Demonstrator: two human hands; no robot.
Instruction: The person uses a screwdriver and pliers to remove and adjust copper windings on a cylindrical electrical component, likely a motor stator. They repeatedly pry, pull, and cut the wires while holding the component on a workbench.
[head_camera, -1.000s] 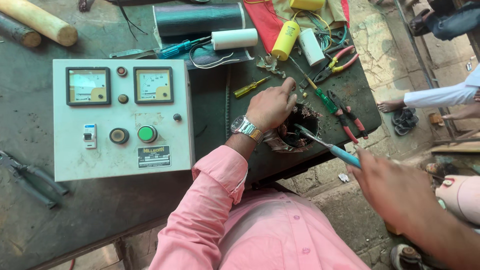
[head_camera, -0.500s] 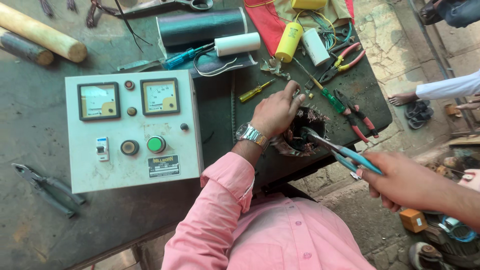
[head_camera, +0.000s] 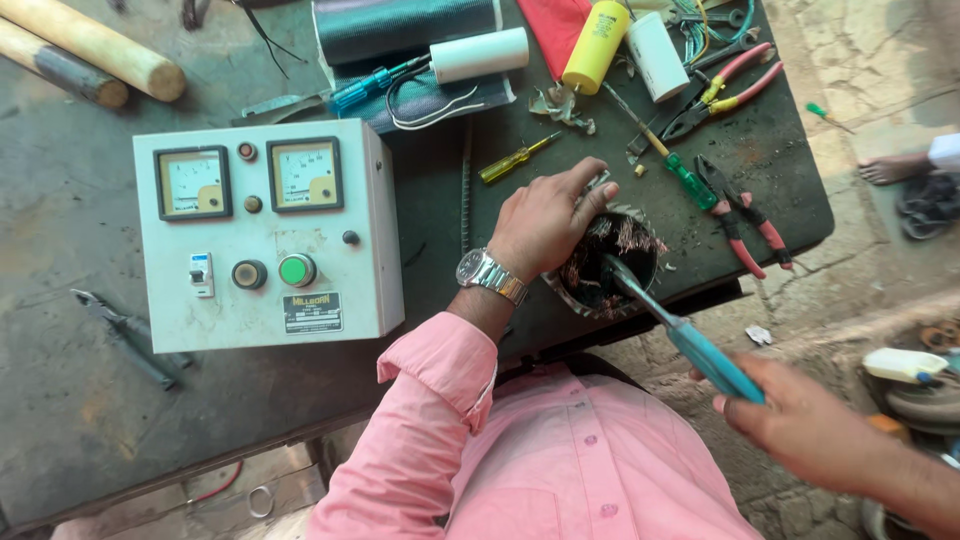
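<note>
Two hands work the copper-wound stator (head_camera: 612, 262) at centre frame: the left hand (head_camera: 548, 222) stays curled over its rim, while the right hand (head_camera: 800, 425), lower right, has pushed its blue-handled pliers (head_camera: 680, 335), gripped in closed fingers, down into the windings.

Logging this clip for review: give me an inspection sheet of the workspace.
Surface: dark, stained metal table.
Job's things: round stator with copper windings; blue-handled pliers, tip in the windings.
Clutter: grey meter box, yellow screwdriver, red-handled pliers, wooden rods, capacitors.
Hands: left hand on the stator rim; right hand grips the pliers.
Cables: white leads from one capacitor.
Surroundings: concrete floor, another person's bare foot.
</note>
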